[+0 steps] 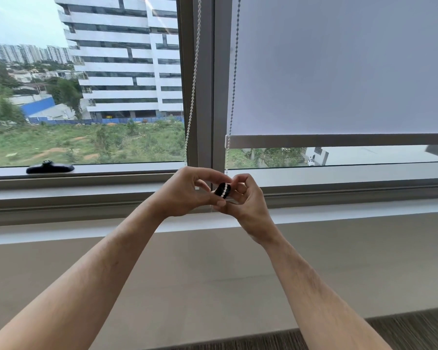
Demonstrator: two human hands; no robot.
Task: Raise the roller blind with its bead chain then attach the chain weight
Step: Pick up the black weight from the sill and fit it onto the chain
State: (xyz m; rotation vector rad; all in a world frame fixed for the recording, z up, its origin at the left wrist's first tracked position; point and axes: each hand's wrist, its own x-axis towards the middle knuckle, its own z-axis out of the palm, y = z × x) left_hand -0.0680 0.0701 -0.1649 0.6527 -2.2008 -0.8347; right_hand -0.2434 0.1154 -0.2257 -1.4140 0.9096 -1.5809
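Observation:
The grey roller blind (339, 66) covers most of the right window pane, its bottom bar (339, 140) a little above the sill. A white bead chain (193, 79) hangs down both sides of the window mullion to my hands. A small black chain weight (223, 190) sits between my two hands in front of the sill, with a line of white beads lying across it. My left hand (185, 192) pinches the weight from the left. From the right, my right hand (245, 198) grips it with fingertips and thumb.
A black window handle (49, 168) lies on the left pane's lower frame. The grey window sill (339, 198) runs across below the hands, with a beige wall (213, 274) under it and carpet (402, 329) at the bottom right.

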